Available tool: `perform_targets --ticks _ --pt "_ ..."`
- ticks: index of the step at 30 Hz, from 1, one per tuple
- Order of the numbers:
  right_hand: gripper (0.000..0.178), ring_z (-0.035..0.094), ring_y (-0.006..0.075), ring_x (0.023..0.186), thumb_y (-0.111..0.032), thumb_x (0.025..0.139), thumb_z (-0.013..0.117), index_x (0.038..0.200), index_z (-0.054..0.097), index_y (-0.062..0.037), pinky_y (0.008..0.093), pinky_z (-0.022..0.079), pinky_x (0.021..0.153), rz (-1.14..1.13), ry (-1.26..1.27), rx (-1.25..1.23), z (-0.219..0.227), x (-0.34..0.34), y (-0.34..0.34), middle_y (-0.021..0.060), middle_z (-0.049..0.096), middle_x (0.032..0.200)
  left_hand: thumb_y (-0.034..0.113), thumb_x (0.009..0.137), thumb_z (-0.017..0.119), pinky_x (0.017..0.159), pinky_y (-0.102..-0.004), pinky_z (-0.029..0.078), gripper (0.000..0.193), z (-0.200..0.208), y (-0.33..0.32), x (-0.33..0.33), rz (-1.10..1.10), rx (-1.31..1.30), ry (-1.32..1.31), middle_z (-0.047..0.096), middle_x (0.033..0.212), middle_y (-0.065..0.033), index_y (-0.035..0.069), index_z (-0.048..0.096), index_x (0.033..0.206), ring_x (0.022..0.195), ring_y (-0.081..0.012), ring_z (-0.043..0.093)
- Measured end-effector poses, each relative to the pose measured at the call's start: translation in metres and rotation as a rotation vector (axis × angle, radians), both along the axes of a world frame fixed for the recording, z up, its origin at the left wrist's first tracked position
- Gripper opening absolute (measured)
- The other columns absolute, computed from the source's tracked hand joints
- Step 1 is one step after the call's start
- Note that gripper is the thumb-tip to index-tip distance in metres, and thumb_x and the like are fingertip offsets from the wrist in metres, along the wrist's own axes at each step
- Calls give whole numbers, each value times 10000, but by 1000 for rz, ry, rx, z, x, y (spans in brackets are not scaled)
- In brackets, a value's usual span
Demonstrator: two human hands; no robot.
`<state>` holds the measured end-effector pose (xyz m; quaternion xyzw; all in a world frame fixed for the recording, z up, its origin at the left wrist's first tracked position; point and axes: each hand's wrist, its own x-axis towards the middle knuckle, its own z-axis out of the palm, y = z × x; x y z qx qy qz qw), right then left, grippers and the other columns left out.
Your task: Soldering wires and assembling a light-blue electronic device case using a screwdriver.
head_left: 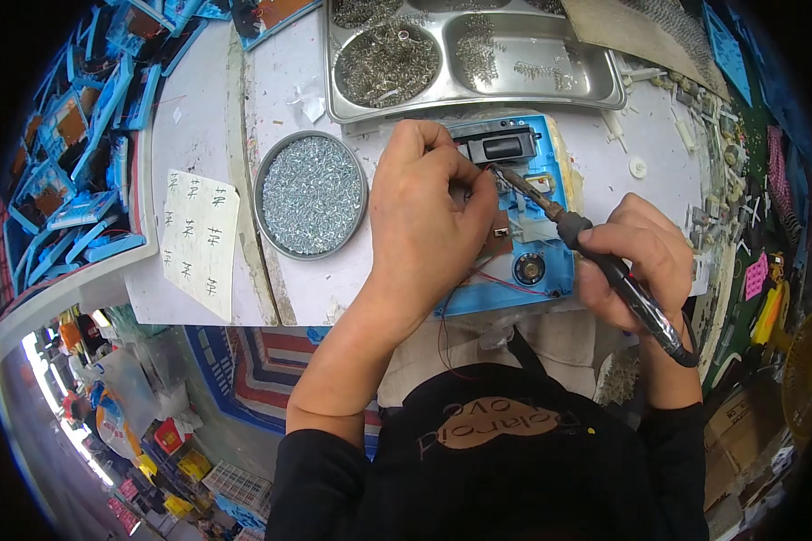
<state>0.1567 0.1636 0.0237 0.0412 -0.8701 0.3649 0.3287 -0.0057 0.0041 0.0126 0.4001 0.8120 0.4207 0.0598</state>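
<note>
In my right hand (641,257) I hold a soldering iron (575,230), my fingers closed around its dark handle. Its long axis runs slantwise: the metal tip points toward the far left of the counter (320,288), and the cable end toward its near right corner. The tip is above the open blue casing (558,270), just beside the fingertips of my left hand (433,207). These fingers are drawn narrow, but I cannot tell whether they pinch something. The casing lies at the counter's near edge, its visible longer side running toward the far edge; a round speaker (530,269) sits in its near part. Left of my left hand stands a round dish (309,255) with small silvery pieces (311,194). Along the far edge is a metal tray (532,97).
</note>
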Motion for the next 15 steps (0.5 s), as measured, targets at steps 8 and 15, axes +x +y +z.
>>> perform_targets --ticks 8,15 --pt "339 491 219 543 22 664 782 987 696 -37 318 381 494 50 -18 57 5 2 6 46 552 641 61 763 774 773 -361 489 105 -2 0 1 6 12 -5 589 941 -125 -13 701 752 882 -277 607" --pt "302 500 223 540 2 693 767 983 691 -23 323 390 499 29 -27 -13 6 10 13 56 560 648 72 768 778 754 -357 489 117 -4 0 1 15 19 22 588 928 -120 -10 699 746 863 -268 608"
